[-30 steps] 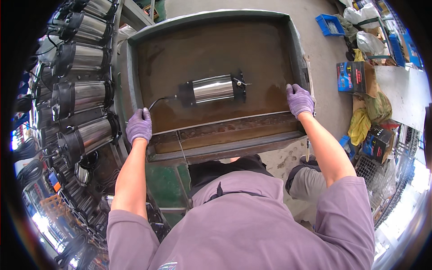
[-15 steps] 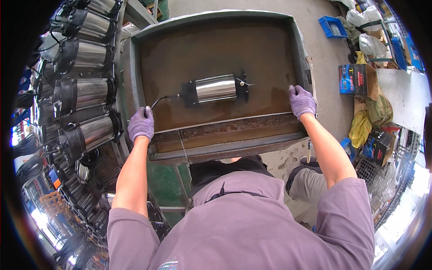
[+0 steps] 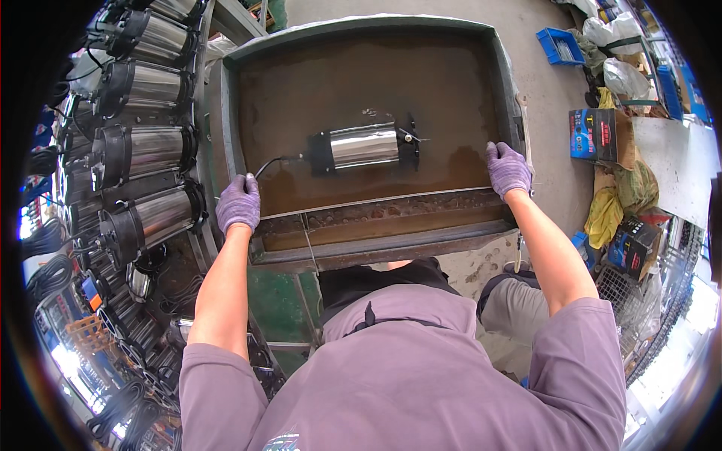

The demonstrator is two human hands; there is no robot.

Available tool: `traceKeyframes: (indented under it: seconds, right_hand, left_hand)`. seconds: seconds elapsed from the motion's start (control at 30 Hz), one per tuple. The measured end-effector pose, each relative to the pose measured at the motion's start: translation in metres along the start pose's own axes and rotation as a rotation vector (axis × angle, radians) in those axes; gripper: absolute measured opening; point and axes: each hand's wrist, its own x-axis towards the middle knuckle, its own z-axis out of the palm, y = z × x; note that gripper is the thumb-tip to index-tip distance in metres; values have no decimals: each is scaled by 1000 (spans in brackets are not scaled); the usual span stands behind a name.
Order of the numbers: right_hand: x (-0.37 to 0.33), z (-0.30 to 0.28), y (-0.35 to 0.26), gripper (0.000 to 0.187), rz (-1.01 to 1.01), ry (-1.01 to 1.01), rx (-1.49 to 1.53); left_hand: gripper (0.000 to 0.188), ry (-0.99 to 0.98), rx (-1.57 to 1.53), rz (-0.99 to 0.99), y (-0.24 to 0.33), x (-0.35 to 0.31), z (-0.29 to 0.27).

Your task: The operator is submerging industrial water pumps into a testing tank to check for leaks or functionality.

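A steel pump or motor (image 3: 363, 145), a shiny cylinder with black ends, lies on its side in murky brown water in a wide metal tank (image 3: 500, 68). Its black cable (image 3: 272, 161) curves toward my left hand (image 3: 239, 201), gloved in purple, which is closed over the tank's left side near the front; I cannot tell whether it touches the cable. On the opposite side my right hand (image 3: 510, 169), in a matching glove, grips the right rim. Between the two hands runs a thin pale edge (image 3: 376, 201), with a narrow front trough (image 3: 406, 219) nearer me.
Several similar steel cylinders (image 3: 158, 154) with black ends are racked along the left. Right of the tank, the floor holds a blue bin (image 3: 559, 46), a cardboard box (image 3: 599, 135) and a yellow bag (image 3: 604, 216). A person's grey-trousered leg (image 3: 515, 312) shows beside me.
Patches on the brown water's surface have shifted, and a few small bubbles now show just beyond the steel cylinder. Both hands keep their places on the tank sides.
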Motion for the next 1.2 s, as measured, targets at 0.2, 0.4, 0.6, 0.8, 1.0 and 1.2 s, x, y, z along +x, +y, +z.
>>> traceKeyframes:
  seconds: [0.2, 0.4, 0.6, 0.8, 1.0, 1.2]
  right_hand:
    - [-1, -2, -1, 47, -3, -2, 3]
    - [-2, -1, -1, 48, -6, 7, 4]
    - [-1, -2, 0, 47, 4, 1, 2]
    - [-2, -2, -1, 47, 17, -2, 17]
    - [-2, -2, 0, 47, 6, 11, 34]
    - [-2, -2, 0, 46, 2, 13, 41]
  left_hand:
    - [43, 4, -7, 1, 0, 0, 1]
    - [43, 6, 3, 2, 1, -1, -1]
    - [43, 9, 7, -5, 1, -1, 0]
    - [43, 22, 10, 10, 0, 0, 2]
    - [43, 26, 6, 10, 0, 0, 3]
    - [43, 25, 6, 7, -1, 1, 5]
